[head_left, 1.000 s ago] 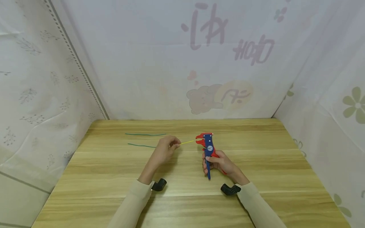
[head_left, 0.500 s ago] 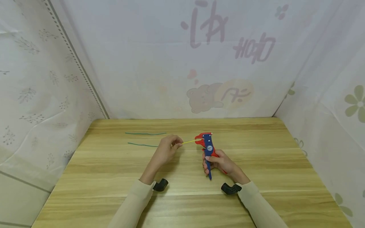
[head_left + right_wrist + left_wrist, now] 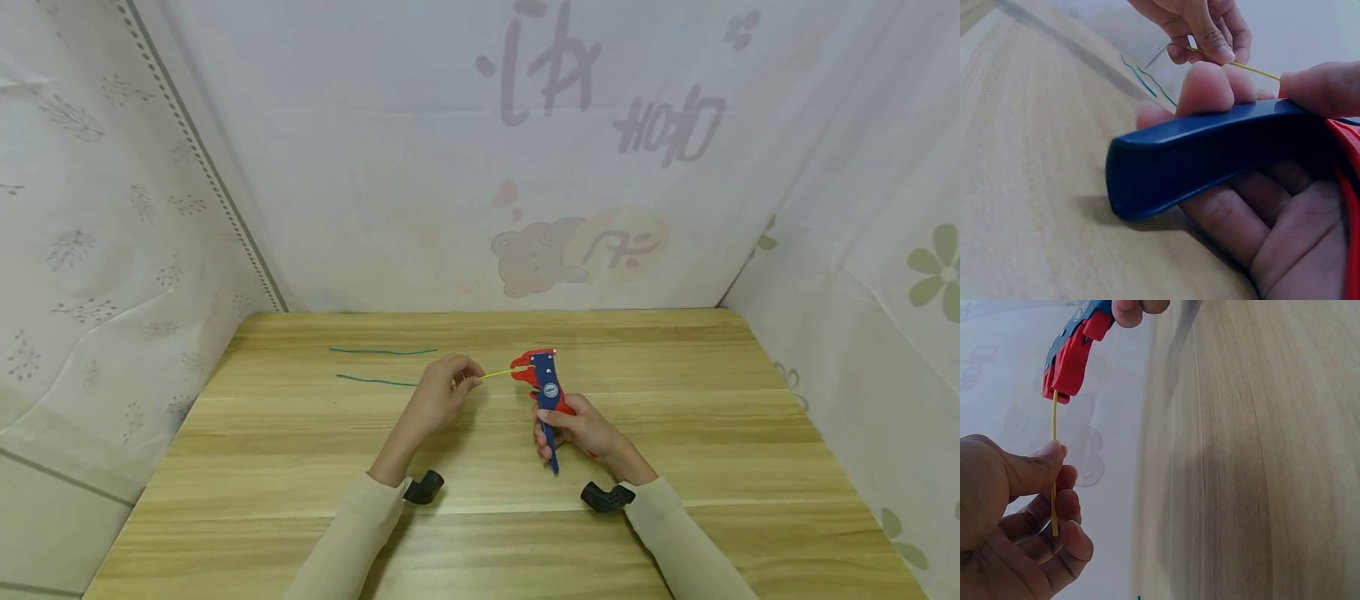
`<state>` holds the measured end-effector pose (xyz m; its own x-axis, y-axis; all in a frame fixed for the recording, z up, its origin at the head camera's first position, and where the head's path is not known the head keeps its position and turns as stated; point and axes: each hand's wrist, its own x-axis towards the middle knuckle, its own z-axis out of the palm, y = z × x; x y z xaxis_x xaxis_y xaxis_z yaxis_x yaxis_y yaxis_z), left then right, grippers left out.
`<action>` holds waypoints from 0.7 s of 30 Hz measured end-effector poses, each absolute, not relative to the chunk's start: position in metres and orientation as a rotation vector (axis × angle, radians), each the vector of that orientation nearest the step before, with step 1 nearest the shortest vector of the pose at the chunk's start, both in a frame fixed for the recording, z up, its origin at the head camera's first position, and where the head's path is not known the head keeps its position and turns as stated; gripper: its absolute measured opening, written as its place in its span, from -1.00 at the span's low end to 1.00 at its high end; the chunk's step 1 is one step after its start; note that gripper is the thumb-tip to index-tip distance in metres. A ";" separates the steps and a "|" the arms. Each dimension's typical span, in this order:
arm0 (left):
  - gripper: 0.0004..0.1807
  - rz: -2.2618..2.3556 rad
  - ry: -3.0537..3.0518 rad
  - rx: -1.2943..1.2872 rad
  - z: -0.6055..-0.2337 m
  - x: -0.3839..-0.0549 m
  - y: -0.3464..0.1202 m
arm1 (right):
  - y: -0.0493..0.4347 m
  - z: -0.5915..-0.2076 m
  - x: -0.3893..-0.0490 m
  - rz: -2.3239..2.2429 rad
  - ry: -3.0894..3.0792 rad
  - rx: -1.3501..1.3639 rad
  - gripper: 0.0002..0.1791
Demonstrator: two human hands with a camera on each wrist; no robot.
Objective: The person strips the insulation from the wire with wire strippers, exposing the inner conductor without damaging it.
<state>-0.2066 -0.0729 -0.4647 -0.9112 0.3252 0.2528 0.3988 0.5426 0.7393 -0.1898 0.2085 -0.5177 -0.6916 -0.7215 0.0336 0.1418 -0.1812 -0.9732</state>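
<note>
Between thumb and fingertips my left hand (image 3: pixel 441 392) pinches a short yellow wire (image 3: pixel 497 373). One end of the wire runs into the red mouth of a blue-and-red wire stripper (image 3: pixel 549 387); in the left wrist view the wire (image 3: pixel 1054 425) enters the tool's red nose (image 3: pixel 1069 372), and its other end sticks out past the thumb. My right hand (image 3: pixel 581 427) is wrapped round the stripper's handles, holding the tool upright above the table. The blue handle (image 3: pixel 1204 134) fills much of the right wrist view. How deep the wire sits inside the mouth is hidden.
Two green wires lie on the wooden table (image 3: pixel 495 533) at left: a far wire (image 3: pixel 382 352) and a nearer wire (image 3: pixel 371 381), whose right end is hidden by my left hand. Printed cloth (image 3: pixel 390 167) hangs behind the table and at both sides.
My left hand has moved slightly right, bringing the yellow wire's tip from just outside the stripper's mouth to inside it. The stripper has shifted very slightly left.
</note>
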 end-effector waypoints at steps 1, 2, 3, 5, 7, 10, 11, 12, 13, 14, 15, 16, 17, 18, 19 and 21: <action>-0.93 -1.322 -2.686 -0.630 -0.465 -0.206 -0.073 | 0.208 -0.517 -0.189 -1.922 1.513 -0.679 -0.59; -0.93 -1.321 -2.689 -0.629 -0.464 -0.206 -0.073 | 0.208 -0.516 -0.189 -1.919 1.521 -0.673 -0.58; -0.93 -1.319 -2.691 -0.629 -0.464 -0.206 -0.072 | 0.207 -0.516 -0.188 -1.919 1.526 -0.673 -0.59; -0.92 -1.317 -2.698 -0.627 -0.464 -0.206 -0.072 | 0.207 -0.516 -0.188 -1.916 1.533 -0.672 -0.59; -0.92 -1.314 -2.696 -0.632 -0.463 -0.206 -0.071 | 0.207 -0.516 -0.188 -1.915 1.535 -0.668 -0.62; -0.92 -1.311 -2.697 -0.637 -0.464 -0.206 -0.071 | 0.207 -0.516 -0.188 -1.911 1.538 -0.664 -0.65; -0.92 -1.313 -2.699 -0.638 -0.463 -0.206 -0.071 | 0.207 -0.516 -0.188 -1.911 1.539 -0.661 -0.66; -0.92 -1.312 -2.700 -0.640 -0.463 -0.206 -0.070 | 0.207 -0.515 -0.188 -1.909 1.540 -0.657 -0.67; -0.92 -1.313 -2.702 -0.638 -0.463 -0.206 -0.070 | 0.207 -0.515 -0.188 -1.906 1.544 -0.651 -0.68; -0.92 -1.313 -2.704 -0.635 -0.464 -0.206 -0.070 | 0.206 -0.515 -0.188 -1.902 1.548 -0.643 -0.68; -0.92 -1.314 -2.702 -0.633 -0.464 -0.206 -0.070 | 0.206 -0.515 -0.188 -1.900 1.548 -0.641 -0.68; -0.92 -1.315 -2.699 -0.631 -0.464 -0.206 -0.070 | 0.206 -0.515 -0.188 -1.898 1.550 -0.638 -0.67; -0.93 -1.314 -2.695 -0.627 -0.464 -0.206 -0.069 | 0.206 -0.515 -0.188 -1.896 1.551 -0.633 -0.67; -0.93 -1.312 -2.693 -0.619 -0.464 -0.206 -0.069 | 0.206 -0.515 -0.188 -1.895 1.552 -0.636 -0.66; -0.93 -1.315 -2.688 -0.614 -0.464 -0.206 -0.069 | 0.205 -0.515 -0.188 -1.895 1.554 -0.637 -0.66; -0.92 -1.317 -2.679 -0.609 -0.465 -0.206 -0.068 | 0.205 -0.516 -0.188 -1.895 1.561 -0.639 -0.65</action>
<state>-0.2056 -0.0683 -0.4645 -0.9157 0.3098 0.2558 0.3918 0.5476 0.7394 -0.1878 0.2051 -0.5155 -0.7069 -0.7073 -0.0068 0.1421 -0.1325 -0.9810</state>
